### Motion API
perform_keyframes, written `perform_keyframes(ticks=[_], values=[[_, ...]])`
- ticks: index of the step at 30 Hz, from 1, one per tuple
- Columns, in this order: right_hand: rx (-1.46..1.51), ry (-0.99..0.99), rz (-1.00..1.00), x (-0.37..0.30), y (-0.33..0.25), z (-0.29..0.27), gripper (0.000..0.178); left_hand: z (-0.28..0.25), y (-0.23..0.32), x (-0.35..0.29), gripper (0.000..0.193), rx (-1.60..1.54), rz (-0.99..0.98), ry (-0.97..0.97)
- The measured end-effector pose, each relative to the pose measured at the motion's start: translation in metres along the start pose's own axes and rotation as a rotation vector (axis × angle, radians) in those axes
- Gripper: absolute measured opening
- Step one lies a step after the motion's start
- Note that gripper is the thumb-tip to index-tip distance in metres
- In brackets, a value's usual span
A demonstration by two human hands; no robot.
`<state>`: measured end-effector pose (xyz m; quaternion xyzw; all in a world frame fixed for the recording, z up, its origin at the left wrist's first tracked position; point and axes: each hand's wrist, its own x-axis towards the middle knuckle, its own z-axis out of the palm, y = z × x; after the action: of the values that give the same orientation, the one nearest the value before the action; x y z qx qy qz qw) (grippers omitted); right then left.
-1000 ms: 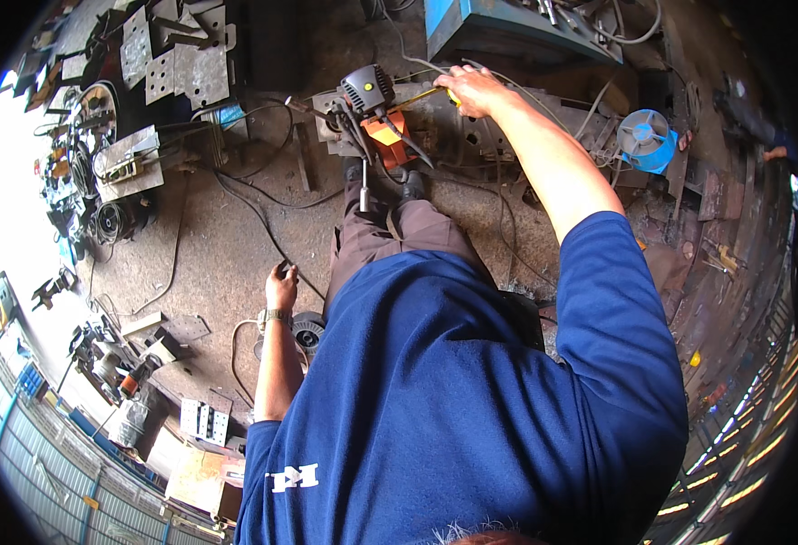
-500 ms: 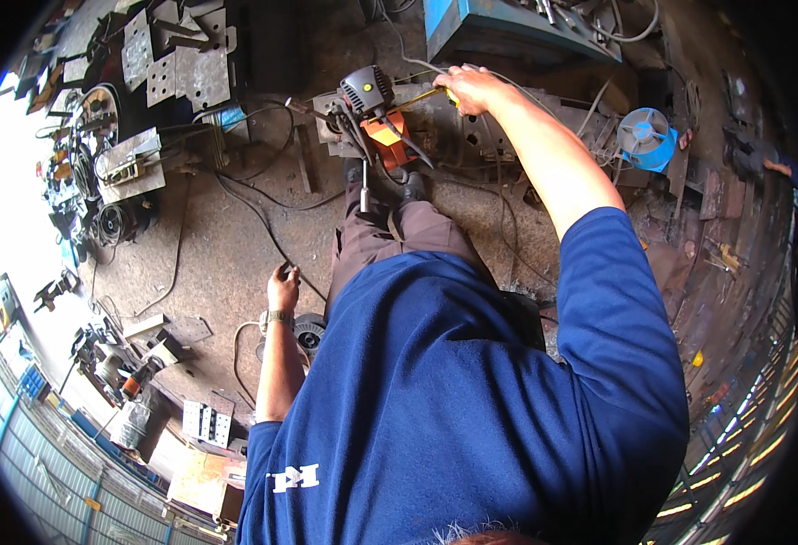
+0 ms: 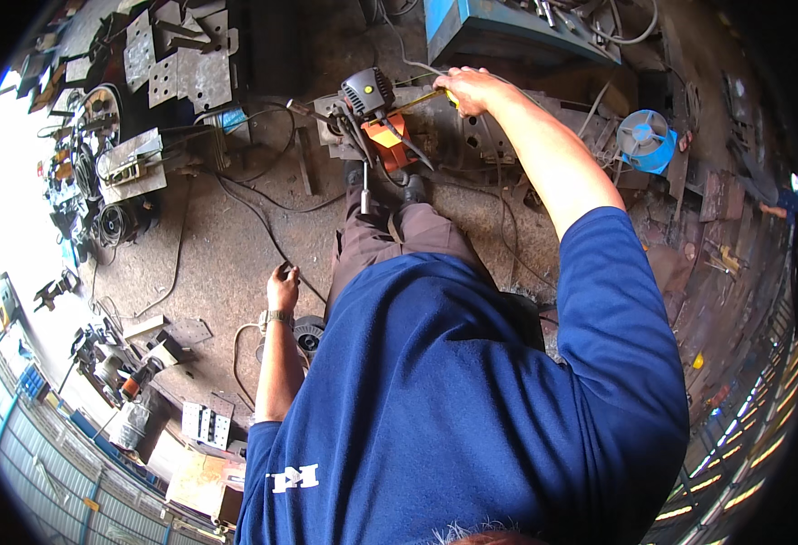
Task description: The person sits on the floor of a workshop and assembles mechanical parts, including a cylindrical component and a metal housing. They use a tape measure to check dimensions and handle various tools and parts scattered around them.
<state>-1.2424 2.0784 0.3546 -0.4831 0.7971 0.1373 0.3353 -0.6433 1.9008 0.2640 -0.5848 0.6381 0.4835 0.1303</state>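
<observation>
Right hand (image 3: pixel 472 89) at twelve o'clock, fingers closed around a thin yellow-handled tool (image 3: pixel 414 103) — stiff, light, best gripped by its handle — beside an orange-and-black power tool (image 3: pixel 379 118), likely heavy. Left hand (image 3: pixel 282 286) curls around a black cable (image 3: pixel 263 222).

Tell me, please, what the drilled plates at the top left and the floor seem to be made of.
The drilled plates look like bare steel: grey, dull, flat, with rows of punched holes. The floor looks like rough concrete, brown with dust and stains; its exact finish is unclear.
</observation>
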Motion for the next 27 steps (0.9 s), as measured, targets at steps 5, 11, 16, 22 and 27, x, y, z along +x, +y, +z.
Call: perform_keyframes(ticks=[5,11,16,22,27], values=[[-0.001,0.003,-0.011,0.003,0.003,0.003,0.072,0.002,0.000,-0.003,0.039,0.002,-0.003,0.006],[0.007,0.000,-0.008,0.004,0.002,0.002,0.075,0.006,-0.009,-0.001,0.043,0.010,-0.024,0.012],[-0.007,-0.001,-0.019,0.004,0.002,0.001,0.075,0.011,-0.013,0.001,0.044,-0.005,-0.020,0.015],[0.007,-0.008,-0.027,0.003,0.004,0.004,0.077,0.012,-0.005,-0.002,0.048,-0.007,-0.004,-0.010],[0.002,0.009,-0.038,0.005,0.008,0.015,0.072,0.014,-0.001,-0.003,0.048,-0.002,-0.016,-0.014]])
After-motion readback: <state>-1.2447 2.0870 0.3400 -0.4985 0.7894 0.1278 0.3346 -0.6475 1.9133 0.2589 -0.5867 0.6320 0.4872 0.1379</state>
